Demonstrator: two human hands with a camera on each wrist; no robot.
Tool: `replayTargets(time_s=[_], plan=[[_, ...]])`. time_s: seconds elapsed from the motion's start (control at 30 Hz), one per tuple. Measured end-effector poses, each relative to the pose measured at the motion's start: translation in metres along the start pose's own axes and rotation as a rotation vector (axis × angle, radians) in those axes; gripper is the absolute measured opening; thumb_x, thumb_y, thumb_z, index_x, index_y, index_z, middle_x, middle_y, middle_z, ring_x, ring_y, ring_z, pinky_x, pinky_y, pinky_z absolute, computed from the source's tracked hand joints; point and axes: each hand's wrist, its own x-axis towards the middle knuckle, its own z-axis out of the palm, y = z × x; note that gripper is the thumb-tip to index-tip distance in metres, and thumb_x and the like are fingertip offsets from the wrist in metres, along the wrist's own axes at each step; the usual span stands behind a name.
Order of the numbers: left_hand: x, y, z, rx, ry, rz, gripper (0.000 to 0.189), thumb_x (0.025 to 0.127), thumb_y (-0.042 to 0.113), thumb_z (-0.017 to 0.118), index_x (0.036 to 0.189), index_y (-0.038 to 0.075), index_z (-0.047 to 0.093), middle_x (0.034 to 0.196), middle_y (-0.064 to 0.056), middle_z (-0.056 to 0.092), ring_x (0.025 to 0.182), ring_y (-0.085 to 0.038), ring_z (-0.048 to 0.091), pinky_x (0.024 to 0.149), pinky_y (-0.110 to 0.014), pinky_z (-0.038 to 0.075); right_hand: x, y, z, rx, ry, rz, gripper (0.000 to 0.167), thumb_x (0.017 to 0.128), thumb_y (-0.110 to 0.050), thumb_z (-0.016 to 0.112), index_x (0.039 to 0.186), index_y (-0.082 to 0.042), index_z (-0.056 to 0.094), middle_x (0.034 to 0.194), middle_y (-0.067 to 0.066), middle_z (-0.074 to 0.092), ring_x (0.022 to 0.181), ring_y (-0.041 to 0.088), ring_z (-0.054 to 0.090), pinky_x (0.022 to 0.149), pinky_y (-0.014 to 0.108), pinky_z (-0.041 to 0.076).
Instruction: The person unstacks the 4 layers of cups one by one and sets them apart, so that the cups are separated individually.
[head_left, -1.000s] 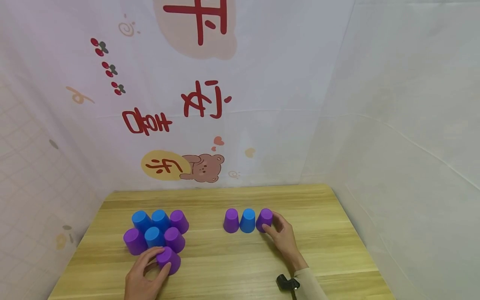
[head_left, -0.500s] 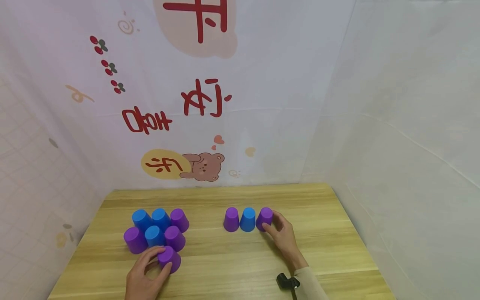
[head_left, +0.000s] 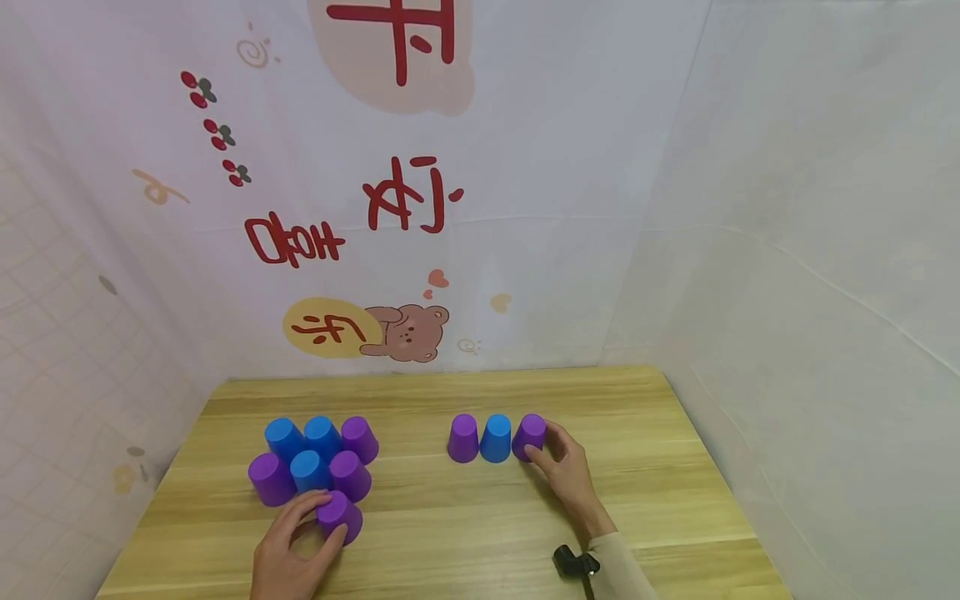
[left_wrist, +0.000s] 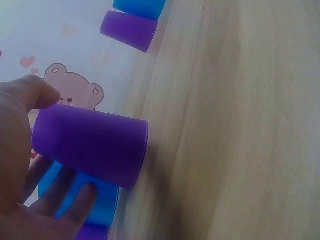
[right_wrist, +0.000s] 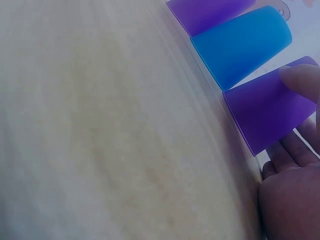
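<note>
In the head view my left hand (head_left: 291, 550) grips an upside-down purple cup (head_left: 341, 518) at the front of a cluster on the left. The left wrist view shows this purple cup (left_wrist: 90, 145) between thumb and fingers, with a blue cup (left_wrist: 95, 200) behind it. On the right, my right hand (head_left: 567, 473) holds the purple cup (head_left: 529, 437) that ends a row of three, its thumb on the near side. Beside it stand a blue cup (head_left: 496, 439) and another purple cup (head_left: 463, 439). The right wrist view shows the held purple cup (right_wrist: 270, 107) close against the blue one.
Behind the left hand several upturned cups stand close together, among them a blue cup (head_left: 310, 472) and a purple cup (head_left: 272, 479). A black device (head_left: 576, 562) sits at the right wrist. White printed cloth (head_left: 540, 167) surrounds the wooden table (head_left: 450, 533).
Both hands keep their hold on the purple cups. The view has shifted very slightly; the cups stay in the same arrangement.
</note>
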Motion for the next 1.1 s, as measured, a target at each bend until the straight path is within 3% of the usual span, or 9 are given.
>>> replayTargets(time_s=[0.2, 0.3, 0.47, 0.57, 0.77, 0.87, 1.0, 1.07, 1.1], plan=[[-0.001, 0.001, 0.0, 0.039, 0.021, 0.02, 0.055, 0.076, 0.001, 0.103, 0.124, 0.013, 0.081, 0.137, -0.008, 0.077, 0.124, 0.026, 0.054, 0.098, 0.003, 0.05, 0.001, 0.0, -0.001, 0.021, -0.006, 0.012, 0.059, 0.101, -0.012, 0.086, 0.155, -0.004, 0.063, 0.16, 0.018, 0.068, 0.159, 0.039, 0.056, 0.131, 0.025, 0.045], [-0.001, 0.002, 0.0, 0.042, 0.032, 0.045, 0.057, 0.074, 0.0, 0.104, 0.125, 0.013, 0.081, 0.139, -0.009, 0.076, 0.126, 0.025, 0.054, 0.101, 0.005, 0.047, 0.001, 0.0, -0.001, 0.021, -0.009, 0.011, 0.058, 0.101, -0.012, 0.085, 0.155, -0.005, 0.063, 0.16, 0.017, 0.068, 0.16, 0.039, 0.056, 0.133, 0.03, 0.045], [0.001, 0.004, -0.001, 0.024, 0.046, 0.115, 0.067, 0.07, -0.001, 0.105, 0.132, 0.008, 0.079, 0.144, -0.012, 0.075, 0.136, 0.023, 0.052, 0.108, 0.005, 0.042, 0.001, -0.001, -0.002, 0.024, -0.017, 0.018, 0.059, 0.102, -0.014, 0.085, 0.156, -0.007, 0.063, 0.162, 0.015, 0.066, 0.162, 0.037, 0.054, 0.137, 0.04, 0.041], [0.003, 0.004, -0.002, 0.02, 0.045, 0.175, 0.076, 0.068, 0.001, 0.105, 0.138, 0.008, 0.077, 0.149, -0.017, 0.072, 0.145, 0.021, 0.049, 0.115, 0.004, 0.036, 0.001, -0.001, -0.002, 0.025, -0.017, 0.017, 0.059, 0.101, -0.013, 0.085, 0.156, -0.007, 0.063, 0.162, 0.015, 0.066, 0.161, 0.037, 0.054, 0.136, 0.037, 0.042], [0.01, 0.008, -0.002, 0.067, -0.024, 0.313, 0.093, 0.067, 0.007, 0.105, 0.152, 0.006, 0.068, 0.159, -0.028, 0.062, 0.161, 0.018, 0.032, 0.123, 0.005, 0.023, 0.002, -0.001, -0.002, 0.033, -0.012, 0.018, 0.059, 0.101, -0.011, 0.085, 0.155, -0.005, 0.063, 0.161, 0.017, 0.067, 0.16, 0.038, 0.055, 0.126, 0.015, 0.044], [0.014, 0.013, 0.0, 0.082, -0.065, 0.357, 0.099, 0.068, 0.01, 0.105, 0.157, 0.005, 0.063, 0.162, -0.03, 0.058, 0.165, 0.016, 0.025, 0.125, 0.005, 0.017, 0.002, 0.0, -0.001, 0.031, -0.01, 0.02, 0.059, 0.101, -0.011, 0.085, 0.155, -0.005, 0.063, 0.161, 0.017, 0.067, 0.16, 0.038, 0.055, 0.125, 0.013, 0.043], [0.015, 0.025, 0.005, 0.083, -0.113, 0.348, 0.103, 0.071, 0.016, 0.105, 0.163, 0.008, 0.058, 0.167, -0.026, 0.055, 0.171, 0.01, 0.018, 0.126, 0.004, 0.012, 0.002, 0.0, -0.001, 0.021, -0.014, 0.023, 0.06, 0.101, -0.013, 0.085, 0.156, -0.006, 0.062, 0.162, 0.016, 0.066, 0.161, 0.038, 0.055, 0.131, 0.023, 0.044], [0.014, 0.031, 0.009, 0.089, -0.151, 0.31, 0.103, 0.077, 0.022, 0.105, 0.167, 0.012, 0.055, 0.172, -0.022, 0.052, 0.176, -0.003, 0.017, 0.128, 0.001, 0.009, 0.001, 0.0, -0.001, 0.018, -0.016, 0.023, 0.059, 0.102, -0.013, 0.085, 0.156, -0.006, 0.062, 0.162, 0.016, 0.066, 0.161, 0.038, 0.055, 0.134, 0.03, 0.044], [0.014, 0.035, 0.011, 0.094, -0.172, 0.289, 0.103, 0.079, 0.024, 0.104, 0.168, 0.014, 0.053, 0.175, -0.02, 0.05, 0.178, -0.013, 0.019, 0.137, -0.009, 0.013, 0.001, 0.0, -0.001, 0.018, -0.016, 0.024, 0.059, 0.102, -0.014, 0.085, 0.156, -0.007, 0.062, 0.162, 0.016, 0.066, 0.161, 0.037, 0.055, 0.135, 0.032, 0.043]])
